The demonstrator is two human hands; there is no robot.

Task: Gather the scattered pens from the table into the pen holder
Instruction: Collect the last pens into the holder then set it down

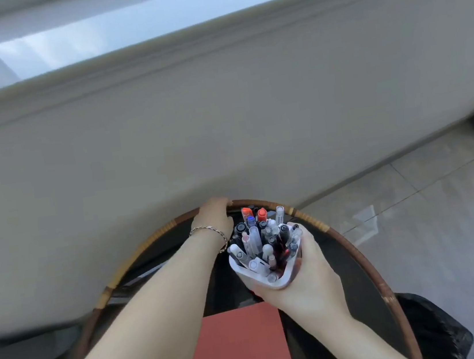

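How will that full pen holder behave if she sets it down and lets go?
The pen holder looks top-heavy: pens stick out well above its rim, so it may tip. Its thin white wall probably flexes under the right hand. Loosely packed pens could shift or spill.

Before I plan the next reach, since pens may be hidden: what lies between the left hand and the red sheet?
In the head view, only the left forearm and dark tabletop lie between the left hand and the red sheet; no loose pens show.

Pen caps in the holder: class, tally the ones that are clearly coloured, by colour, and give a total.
Red or orange caps: 2
Blue caps: 1
Total clearly coloured: 3
The other pens in the pen holder are black, grey, white or clear, too crowded to count. The right hand holds the holder.
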